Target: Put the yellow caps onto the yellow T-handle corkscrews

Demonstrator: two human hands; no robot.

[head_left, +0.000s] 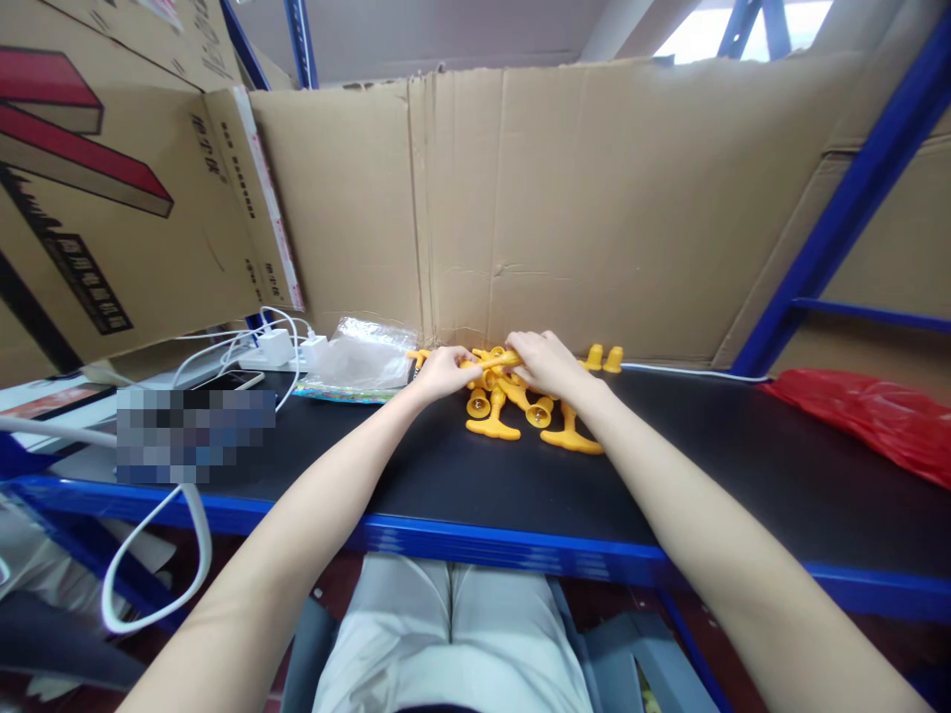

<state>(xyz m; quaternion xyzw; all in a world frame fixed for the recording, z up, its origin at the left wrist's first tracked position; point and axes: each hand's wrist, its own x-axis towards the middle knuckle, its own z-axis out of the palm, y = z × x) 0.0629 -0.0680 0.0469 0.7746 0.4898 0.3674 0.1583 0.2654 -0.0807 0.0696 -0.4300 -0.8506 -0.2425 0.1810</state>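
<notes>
Both hands are at a pile of yellow plastic parts on the black tabletop. My left hand has its fingertips closed on one end of a slim yellow plastic piece. At the other end, my right hand is closed around it, and its fingers partly hide the piece. Below the hands lie a yellow T-shaped handle and another T-shaped handle near my right wrist. Two yellow cup-shaped parts, a left cup and a right cup, lie among them with their hollow ends towards me.
Two small yellow cups stand behind my right wrist. To the left are a clear plastic bag, a power strip with white chargers and tangled cables. A red plastic bag lies at right. A cardboard wall closes off the back.
</notes>
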